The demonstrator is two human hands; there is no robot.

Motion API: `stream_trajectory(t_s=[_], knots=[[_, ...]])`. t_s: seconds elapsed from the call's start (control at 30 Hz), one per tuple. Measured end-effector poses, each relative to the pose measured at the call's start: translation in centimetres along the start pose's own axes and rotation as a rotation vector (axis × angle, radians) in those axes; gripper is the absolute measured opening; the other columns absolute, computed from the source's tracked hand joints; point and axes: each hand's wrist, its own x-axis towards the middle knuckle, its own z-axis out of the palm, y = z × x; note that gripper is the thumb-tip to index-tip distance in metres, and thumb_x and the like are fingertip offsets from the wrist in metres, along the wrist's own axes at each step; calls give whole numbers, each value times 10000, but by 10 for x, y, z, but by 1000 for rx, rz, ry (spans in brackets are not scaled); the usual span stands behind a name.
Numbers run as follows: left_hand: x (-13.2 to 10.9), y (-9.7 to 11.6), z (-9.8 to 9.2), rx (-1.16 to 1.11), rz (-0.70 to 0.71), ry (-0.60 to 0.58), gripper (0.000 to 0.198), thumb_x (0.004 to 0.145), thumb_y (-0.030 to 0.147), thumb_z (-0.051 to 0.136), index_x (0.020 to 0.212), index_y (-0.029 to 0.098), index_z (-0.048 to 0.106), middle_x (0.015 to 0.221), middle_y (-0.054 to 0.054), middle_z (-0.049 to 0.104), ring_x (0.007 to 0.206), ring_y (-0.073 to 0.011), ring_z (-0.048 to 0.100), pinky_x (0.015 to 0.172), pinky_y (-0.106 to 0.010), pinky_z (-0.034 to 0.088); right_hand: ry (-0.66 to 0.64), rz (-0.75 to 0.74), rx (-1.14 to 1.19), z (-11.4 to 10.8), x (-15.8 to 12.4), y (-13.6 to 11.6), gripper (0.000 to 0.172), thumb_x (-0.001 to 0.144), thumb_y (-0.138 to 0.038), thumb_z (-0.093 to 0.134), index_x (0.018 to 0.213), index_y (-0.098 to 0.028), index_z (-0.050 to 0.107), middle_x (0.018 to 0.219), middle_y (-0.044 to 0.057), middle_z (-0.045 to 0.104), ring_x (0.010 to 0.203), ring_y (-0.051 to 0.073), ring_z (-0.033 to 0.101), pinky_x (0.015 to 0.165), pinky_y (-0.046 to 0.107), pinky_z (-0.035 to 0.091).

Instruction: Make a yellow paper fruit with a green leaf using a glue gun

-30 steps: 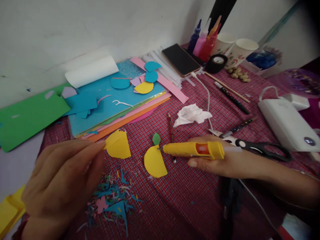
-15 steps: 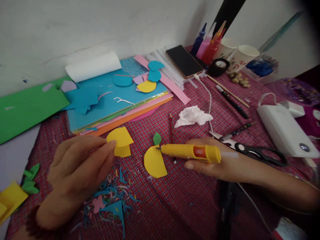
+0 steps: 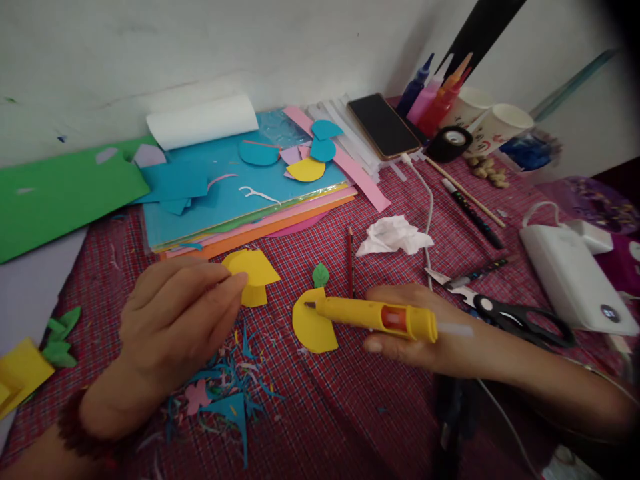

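Note:
My left hand (image 3: 175,327) pinches a folded yellow paper piece (image 3: 254,272) between thumb and fingers, just above the red checked cloth. My right hand (image 3: 425,327) grips a yellow glue gun (image 3: 375,317) lying across its fingers. The gun's tip rests on a yellow half-round paper piece (image 3: 313,328) that lies flat on the cloth. A small green paper leaf (image 3: 321,274) lies just beyond that piece, next to a red pencil (image 3: 351,257).
Coloured paper sheets (image 3: 235,200) are stacked at the back left beside a green sheet (image 3: 60,193). Scissors (image 3: 505,313), a crumpled tissue (image 3: 393,235), a phone (image 3: 383,125), a white power bank (image 3: 570,273), glue bottles (image 3: 430,93) and paper cups (image 3: 493,123) lie to the right. Paper scraps (image 3: 225,390) litter the front.
My left hand has lowered and moved right with the folded yellow piece. The glue gun's tip has come down onto the yellow half-round piece.

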Motion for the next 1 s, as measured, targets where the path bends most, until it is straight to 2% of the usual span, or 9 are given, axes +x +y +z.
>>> stream_trajectory(t_s=[0.1, 0.5, 0.67, 0.77, 1.0], knots=[[-1, -3, 2, 114, 198, 37, 313, 707, 33, 764, 966, 175, 661, 881, -62, 676, 838, -208, 622, 770, -370, 540, -27, -4, -8, 1, 0, 0, 343, 883, -433, 587, 690, -187, 447, 643, -42, 457, 536, 85, 432, 510, 225, 293], [-4, -7, 4, 139, 180, 24, 320, 728, 77, 759, 985, 223, 638, 897, -26, 681, 869, -201, 636, 789, -372, 554, -116, -89, -12, -2, -4, 1, 364, 901, -468, 574, 702, -184, 464, 664, -40, 460, 556, 80, 425, 526, 226, 291], [-3, -6, 6, 119, 201, 14, 312, 706, 63, 772, 955, 200, 644, 872, -47, 682, 826, -210, 629, 769, -389, 548, -93, -22, 30, 0, -1, 0, 348, 879, -432, 592, 682, -189, 439, 639, -46, 448, 528, 77, 419, 503, 221, 292], [-3, -4, 6, 114, 206, 10, 321, 692, 59, 783, 953, 189, 647, 878, -50, 682, 831, -213, 624, 780, -393, 541, -40, -30, 25, 2, 1, -2, 354, 879, -430, 591, 671, -190, 434, 619, -52, 430, 516, 76, 407, 495, 223, 280], [-4, -5, 8, 95, 201, -4, 284, 723, 79, 763, 963, 179, 648, 873, -56, 678, 838, -220, 624, 768, -395, 528, 26, -12, -30, 5, 0, 3, 376, 902, -481, 564, 691, -186, 463, 645, -32, 487, 546, 92, 456, 514, 238, 306]])
